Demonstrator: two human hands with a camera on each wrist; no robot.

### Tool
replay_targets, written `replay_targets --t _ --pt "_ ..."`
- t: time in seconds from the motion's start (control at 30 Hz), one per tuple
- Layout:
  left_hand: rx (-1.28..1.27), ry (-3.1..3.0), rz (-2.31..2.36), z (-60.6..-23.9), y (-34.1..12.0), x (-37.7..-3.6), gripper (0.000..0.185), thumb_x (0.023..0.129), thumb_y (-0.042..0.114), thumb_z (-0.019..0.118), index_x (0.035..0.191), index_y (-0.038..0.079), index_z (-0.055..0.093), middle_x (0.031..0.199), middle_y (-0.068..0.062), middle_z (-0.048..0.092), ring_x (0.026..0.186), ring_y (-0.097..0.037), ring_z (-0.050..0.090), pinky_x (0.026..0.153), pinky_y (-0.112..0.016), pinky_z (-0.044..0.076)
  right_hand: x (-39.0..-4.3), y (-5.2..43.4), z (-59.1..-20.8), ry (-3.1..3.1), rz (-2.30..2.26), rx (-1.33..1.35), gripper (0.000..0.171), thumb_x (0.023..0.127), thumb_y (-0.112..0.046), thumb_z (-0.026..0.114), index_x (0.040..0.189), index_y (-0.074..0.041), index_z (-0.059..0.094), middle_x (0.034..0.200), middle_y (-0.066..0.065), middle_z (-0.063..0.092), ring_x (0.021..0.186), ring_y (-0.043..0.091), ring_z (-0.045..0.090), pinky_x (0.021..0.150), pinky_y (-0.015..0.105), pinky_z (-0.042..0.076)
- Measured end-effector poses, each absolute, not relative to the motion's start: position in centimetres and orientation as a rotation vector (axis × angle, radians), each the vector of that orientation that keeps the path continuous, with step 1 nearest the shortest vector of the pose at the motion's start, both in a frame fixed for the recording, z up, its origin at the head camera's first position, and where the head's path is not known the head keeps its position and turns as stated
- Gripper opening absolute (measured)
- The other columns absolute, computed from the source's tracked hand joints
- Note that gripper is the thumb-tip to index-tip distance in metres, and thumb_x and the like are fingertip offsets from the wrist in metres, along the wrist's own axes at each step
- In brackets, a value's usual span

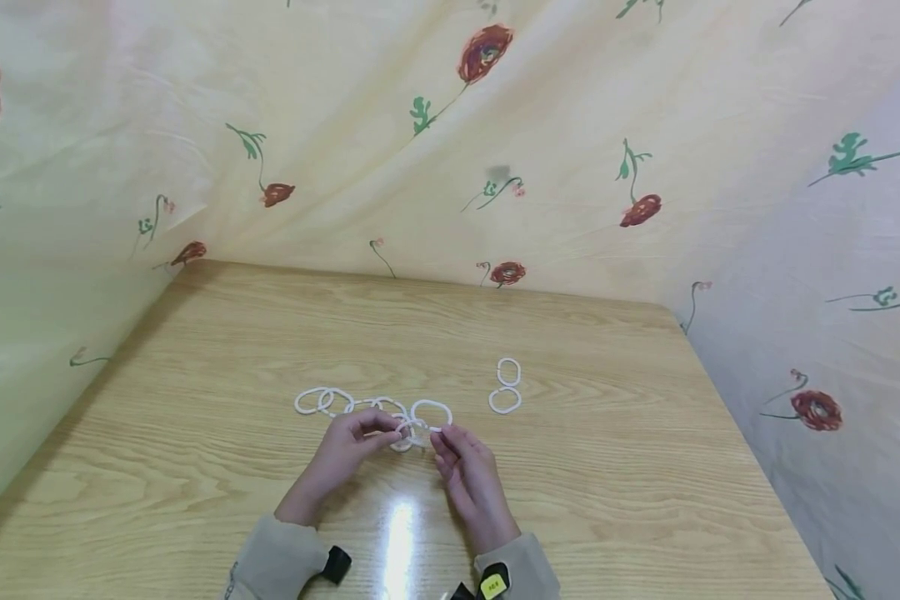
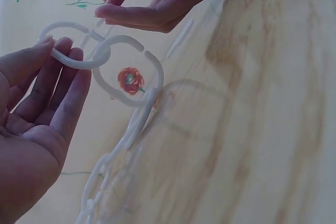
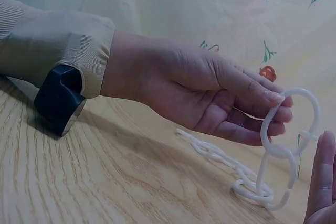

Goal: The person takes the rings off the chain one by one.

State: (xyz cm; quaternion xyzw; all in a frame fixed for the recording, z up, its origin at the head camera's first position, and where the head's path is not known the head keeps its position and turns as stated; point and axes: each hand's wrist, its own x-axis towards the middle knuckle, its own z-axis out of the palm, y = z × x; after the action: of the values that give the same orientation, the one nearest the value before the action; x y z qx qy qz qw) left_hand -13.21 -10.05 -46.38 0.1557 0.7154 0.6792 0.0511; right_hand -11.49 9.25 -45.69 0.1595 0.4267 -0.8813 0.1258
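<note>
My left hand (image 1: 345,454) pinches a white plastic chain link (image 3: 316,111) between thumb and fingertips, just above the table. From that link hangs another C-shaped link with a small gap (image 2: 160,74), and the rest of the white chain (image 3: 210,153) trails leftward on the wood. Close by on the right, my right hand (image 1: 471,471) holds another white link (image 1: 431,402) upright by its lower edge, thumb against fingers. The two held links meet or overlap; whether they are hooked together cannot be told. In the right wrist view, only a few right-hand fingers (image 3: 321,179) show.
Two separate white links lie farther back to the right, an upper one (image 1: 520,372) and a lower one (image 1: 505,412), nearly touching. A wood-grain table (image 1: 607,483) stands under everything. Flower-printed cloth (image 1: 345,167) hangs behind it and at both sides.
</note>
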Motion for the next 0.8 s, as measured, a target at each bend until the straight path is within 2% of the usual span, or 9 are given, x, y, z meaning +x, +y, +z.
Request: replay_targets --t 0.17,0.3,0.5,0.7,0.8 --pt "0.472 2.165 2.093 -46.4 -10.1 -13.3 0.018 0.089 0.002 0.066 0.101 -0.012 0.065 0.102 -0.030 0.066 0.091 -0.001 0.066 0.085 -0.017 0.056 -11.5 9.2 -45.8 1.256 -2.572 0.486 0.020 0.099 -0.008 0.053 0.082 -0.015 0.062 0.081 -0.005 0.070 0.076 0.002 0.067 0.062 0.010 0.053" --pt "0.481 2.163 2.110 -46.4 -10.1 -13.3 0.019 0.088 0.004 0.067 0.100 -0.011 0.065 0.102 -0.028 0.067 0.091 -0.002 0.066 0.085 -0.018 0.057 -11.7 9.4 -45.8 1.288 -2.589 0.505 0.019 0.098 -0.007 0.054 0.082 -0.014 0.062 0.080 -0.005 0.070 0.075 0.002 0.067 0.061 0.011 0.053" --pt "0.478 2.138 2.148 -46.5 -10.2 -13.4 0.021 0.088 0.006 0.068 0.099 -0.011 0.065 0.101 -0.023 0.070 0.090 -0.003 0.068 0.085 -0.020 0.057 -12.1 10.0 -45.6 1.503 -2.597 0.514 0.006 0.092 -0.006 0.064 0.087 -0.010 0.063 0.081 -0.002 0.071 0.078 0.007 0.069 0.062 0.016 0.056" --pt "0.511 2.110 2.173 -46.5 -10.1 -13.4 0.018 0.088 0.001 0.066 0.098 -0.014 0.064 0.102 -0.031 0.067 0.090 -0.002 0.067 0.085 -0.019 0.057 -12.7 11.1 -45.5 1.647 -2.624 0.578 0.005 0.089 -0.005 0.068 0.090 -0.004 0.063 0.079 -0.001 0.071 0.077 0.009 0.070 0.060 0.018 0.057" --pt "0.515 2.114 2.177 -46.5 -10.1 -13.3 0.017 0.088 -0.001 0.065 0.098 -0.014 0.064 0.102 -0.033 0.065 0.090 -0.001 0.066 0.085 -0.018 0.057 -13.1 11.6 -45.4 1.673 -2.638 0.607 0.005 0.089 -0.005 0.068 0.088 -0.005 0.063 0.077 -0.003 0.071 0.075 0.008 0.070 0.059 0.018 0.057"
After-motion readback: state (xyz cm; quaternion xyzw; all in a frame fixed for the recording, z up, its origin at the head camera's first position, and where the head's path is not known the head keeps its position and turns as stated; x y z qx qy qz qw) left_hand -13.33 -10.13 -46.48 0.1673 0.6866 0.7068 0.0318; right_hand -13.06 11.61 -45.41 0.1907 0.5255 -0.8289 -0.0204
